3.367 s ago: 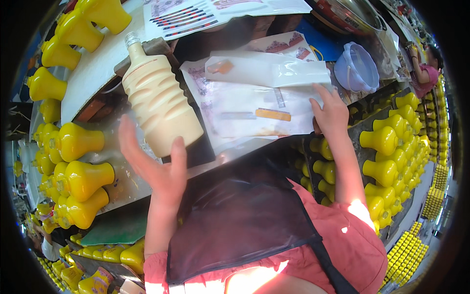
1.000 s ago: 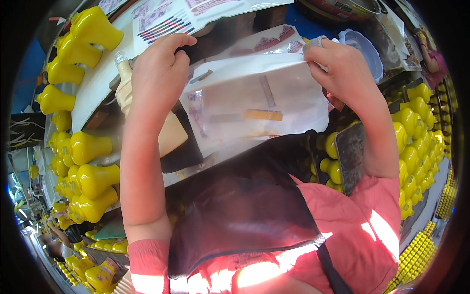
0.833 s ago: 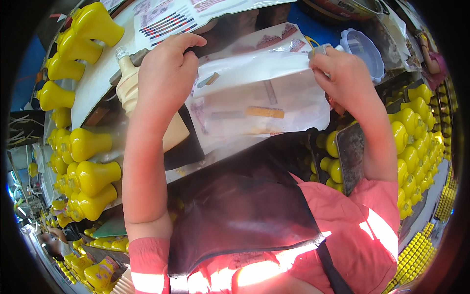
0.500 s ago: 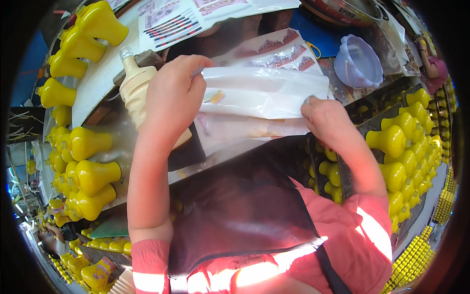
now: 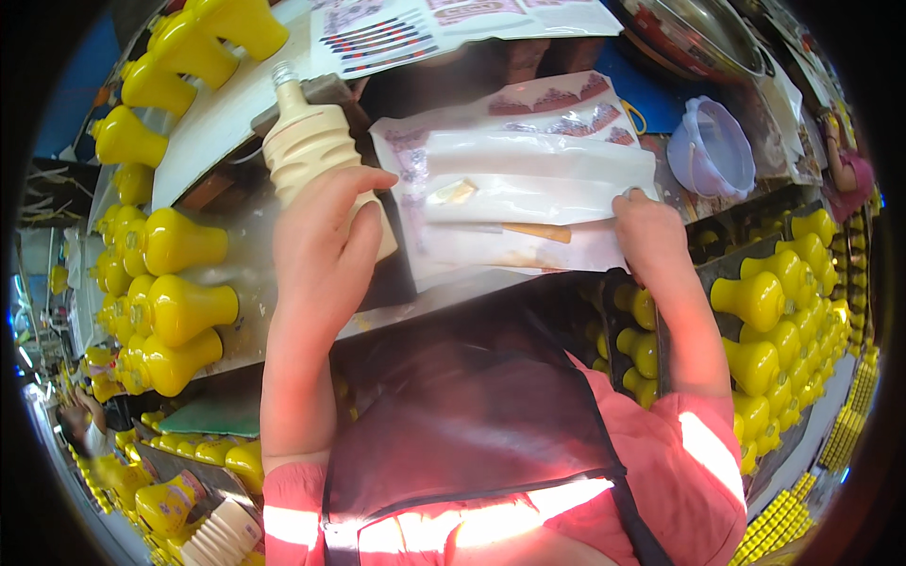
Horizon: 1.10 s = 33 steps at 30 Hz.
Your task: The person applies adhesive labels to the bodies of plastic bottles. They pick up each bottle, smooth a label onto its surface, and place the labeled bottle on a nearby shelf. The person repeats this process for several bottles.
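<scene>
My left hand (image 5: 330, 231) is open beside a cream ribbed bottle (image 5: 307, 132), thumb and forefinger apart, with nothing in them. The bottle lies tilted on the bench, its lower part partly hidden by that hand. With bent fingers my right hand (image 5: 651, 231) pinches the right edge of a glossy white sheet (image 5: 538, 165). This sheet lies folded over a larger decal sheet (image 5: 547, 99) with purple and reddish patterns. A small yellowish piece (image 5: 456, 192) rests on the white sheet. Just below the fold shows a tool's wooden handle (image 5: 538, 231), its thin pale blade partly covered.
Several glossy yellow vase-shaped bottles (image 5: 184, 241) stand along the left, with more (image 5: 755, 283) in racks at right. A lilac plastic bowl (image 5: 708, 149) sits beyond my right hand, near yellow-handled scissors (image 5: 635, 117) and a large metal pan (image 5: 708, 38). Printed sheets (image 5: 453, 24) lie at the back.
My left hand has let go of the white sheet's left end and moved down. The sheet now lies flatter, and the wooden handle shows more. My right hand stays at the right edge.
</scene>
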Tool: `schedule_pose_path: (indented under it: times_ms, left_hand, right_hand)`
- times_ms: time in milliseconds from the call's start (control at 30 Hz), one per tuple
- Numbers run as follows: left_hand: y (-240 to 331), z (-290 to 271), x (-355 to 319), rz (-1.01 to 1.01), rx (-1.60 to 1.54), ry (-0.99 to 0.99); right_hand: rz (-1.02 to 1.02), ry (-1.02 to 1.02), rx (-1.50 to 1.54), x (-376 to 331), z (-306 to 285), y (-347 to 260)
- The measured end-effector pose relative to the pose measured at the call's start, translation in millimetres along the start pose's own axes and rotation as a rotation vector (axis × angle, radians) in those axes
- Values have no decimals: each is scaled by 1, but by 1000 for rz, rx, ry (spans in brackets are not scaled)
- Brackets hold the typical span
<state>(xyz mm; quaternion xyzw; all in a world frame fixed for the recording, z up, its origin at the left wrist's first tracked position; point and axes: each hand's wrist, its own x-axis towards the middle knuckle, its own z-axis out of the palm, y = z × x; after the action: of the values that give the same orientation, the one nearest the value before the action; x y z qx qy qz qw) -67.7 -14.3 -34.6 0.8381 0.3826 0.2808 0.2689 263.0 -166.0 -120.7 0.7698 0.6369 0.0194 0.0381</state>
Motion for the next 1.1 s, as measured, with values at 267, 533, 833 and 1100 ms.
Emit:
schedule_pose_path:
  times_ms: [267, 533, 833, 1100]
  left_hand:
    - [-17, -23, -54, -128, -130, 165]
    - [-32, -32, -96, -146, -131, 165]
    - [-57, -27, -156, -293, -247, 212]
    - [-95, -16, -238, -588, -353, 320]
  right_hand:
    - [16, -41, 5, 10, 7, 6]
    - [42, -100, 164, 8, -24, -14]
    - [-88, 3, 547, 29, -26, -78]
    - [-27, 100, 811, 72, 30, -129]
